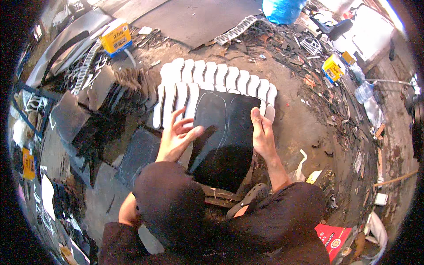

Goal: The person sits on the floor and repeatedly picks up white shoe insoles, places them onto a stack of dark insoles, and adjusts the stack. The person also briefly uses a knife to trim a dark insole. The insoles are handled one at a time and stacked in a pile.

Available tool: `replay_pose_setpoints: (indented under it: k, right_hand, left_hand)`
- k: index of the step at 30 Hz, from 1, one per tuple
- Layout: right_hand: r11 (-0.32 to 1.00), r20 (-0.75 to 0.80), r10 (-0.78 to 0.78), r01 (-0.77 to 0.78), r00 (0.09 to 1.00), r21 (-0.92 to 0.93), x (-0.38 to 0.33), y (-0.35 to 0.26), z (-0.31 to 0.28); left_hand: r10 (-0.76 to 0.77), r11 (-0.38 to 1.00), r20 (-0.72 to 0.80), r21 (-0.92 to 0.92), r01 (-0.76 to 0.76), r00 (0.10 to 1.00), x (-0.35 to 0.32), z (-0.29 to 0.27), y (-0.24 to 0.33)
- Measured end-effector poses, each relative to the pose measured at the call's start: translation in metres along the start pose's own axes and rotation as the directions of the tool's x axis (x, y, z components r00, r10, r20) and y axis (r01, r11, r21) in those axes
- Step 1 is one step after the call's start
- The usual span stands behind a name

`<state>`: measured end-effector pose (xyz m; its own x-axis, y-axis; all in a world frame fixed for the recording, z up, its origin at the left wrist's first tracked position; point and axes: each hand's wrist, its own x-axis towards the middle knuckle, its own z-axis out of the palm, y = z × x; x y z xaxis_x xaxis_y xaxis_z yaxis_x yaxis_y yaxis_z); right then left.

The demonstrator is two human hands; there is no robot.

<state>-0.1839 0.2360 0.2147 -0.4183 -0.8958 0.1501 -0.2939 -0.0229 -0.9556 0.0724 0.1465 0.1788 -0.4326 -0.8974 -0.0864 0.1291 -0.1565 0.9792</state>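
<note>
A black sheet [225, 141] with pale sole-shaped outlines drawn on it is held up in front of me. My right hand [263, 138] grips its right edge, the thumb lying on the top face and the fingers behind. At the left edge my left hand [174, 140] has its fingers spread, with the thumb reaching over the sheet's margin; whether it touches cannot be made out. Beyond the sheet, white sole-shaped pieces [232, 78] lie side by side in two rows, the nearer row partly covered. Another dark sheet [138, 152] with faint lines rests on the ground left of my left hand.
Stacks of dark cut pieces [106, 119] stand at the left. Yellow boxes [116, 39] are at far left and far right. Offcuts litter the right side [304, 79]. A large brown sheet [185, 22] and blue bag [282, 9] lie far ahead. A clog [252, 196] shows below.
</note>
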Motion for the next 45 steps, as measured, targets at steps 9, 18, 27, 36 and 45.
replay_pose_setpoints:
  k: [9,18,27,36,45]
  right_hand:
    - [0.995,0.073,-0.017,0.01,0.997,0.096,-0.008,0.006,-0.002]
    - [0.985,0.055,0.076,-0.083,0.996,0.154,-0.014,0.015,0.001]
    - [0.974,-0.166,0.202,-0.179,0.965,0.142,-0.001,0.028,0.004]
    - [0.775,0.403,0.447,-0.571,0.798,0.271,-0.04,0.106,-0.007]
    - [0.764,0.504,0.446,-0.608,0.74,0.217,-0.046,0.126,0.008]
  left_hand:
    - [-0.276,0.956,0.189,-0.051,0.29,0.942,0.031,0.066,0.032]
    - [0.041,0.98,-0.179,0.201,-0.004,0.983,0.027,0.077,0.002]
    - [-0.115,0.988,0.377,-0.05,0.144,0.919,0.007,0.011,-0.043]
    - [0.18,0.975,-0.307,-0.068,-0.21,0.934,0.004,-0.109,-0.028]
    - [-0.194,0.879,-0.807,-0.396,-0.268,0.558,0.095,-0.394,-0.006]
